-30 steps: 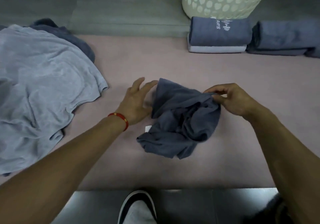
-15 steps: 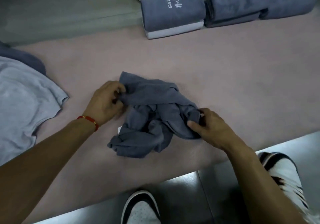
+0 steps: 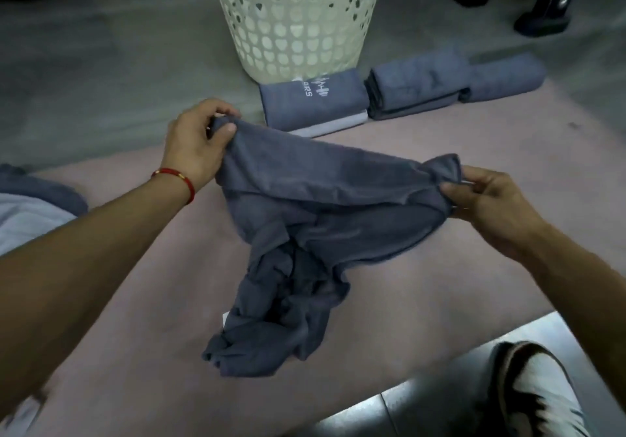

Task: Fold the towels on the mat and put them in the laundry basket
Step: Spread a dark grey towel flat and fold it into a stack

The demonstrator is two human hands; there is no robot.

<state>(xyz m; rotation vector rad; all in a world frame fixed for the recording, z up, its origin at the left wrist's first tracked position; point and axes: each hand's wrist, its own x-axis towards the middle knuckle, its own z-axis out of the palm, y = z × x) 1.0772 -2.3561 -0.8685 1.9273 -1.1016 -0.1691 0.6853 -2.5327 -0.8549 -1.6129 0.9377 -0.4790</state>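
A grey floor [image 3: 101,74] runs along the far side of a pale pink mat [image 3: 142,301], and shiny metal-looking flooring [image 3: 423,406] shows past the mat's near edge. The mat takes up most of the view. Just beyond its far edge stands a cream laundry basket [image 3: 294,20] with heart-shaped holes in its wall; its rim is cut off by the top of the picture, so what lies inside cannot be told. At the mat's left edge lies an unfolded pale grey towel [image 3: 30,220] with a darker cloth [image 3: 44,189] partly beneath it. A dark blue-grey towel [image 3: 305,233] is lifted over the middle of the mat, its top edge stretched between both hands and its crumpled lower part trailing down onto the mat. Along the far edge, touching the basket's foot, sits a folded dark towel with white lettering [image 3: 311,101] on top of a lighter one, and beside it to the right folded dark towels [image 3: 440,84] lie in a row. The left hand [image 3: 200,142], a red bracelet [image 3: 176,179] on its wrist, pinches the towel's left corner; the right hand [image 3: 487,206] pinches the right corner. A white and black shoe [image 3: 538,392] sits off the mat's near right corner.
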